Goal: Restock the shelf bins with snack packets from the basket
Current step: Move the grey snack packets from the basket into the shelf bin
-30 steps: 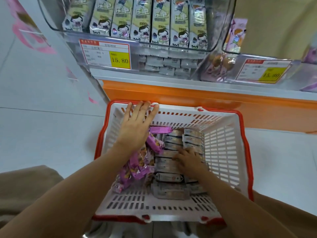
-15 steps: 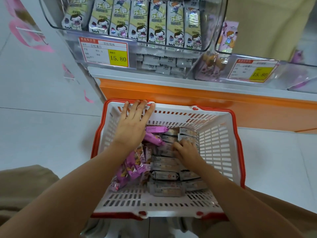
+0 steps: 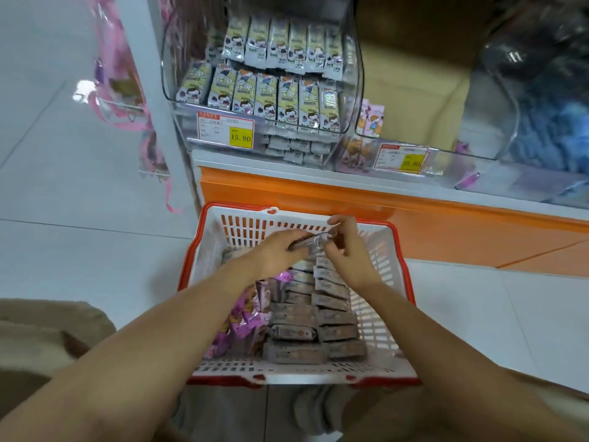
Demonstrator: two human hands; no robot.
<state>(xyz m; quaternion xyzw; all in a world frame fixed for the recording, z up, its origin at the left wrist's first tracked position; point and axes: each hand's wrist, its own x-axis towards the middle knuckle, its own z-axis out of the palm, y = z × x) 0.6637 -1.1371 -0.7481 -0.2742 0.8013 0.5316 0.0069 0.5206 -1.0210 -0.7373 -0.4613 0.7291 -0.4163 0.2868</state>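
Your left hand (image 3: 277,253) and right hand (image 3: 345,250) both pinch one packet (image 3: 310,243). You hold it above the basket (image 3: 387,275).

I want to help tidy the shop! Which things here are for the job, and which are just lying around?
For the job: basket, its grey packets and purple packets, the held packet in left hand and right hand, clear bin.
Just lying about: pink ribbons, price tag, blue fluffy thing.
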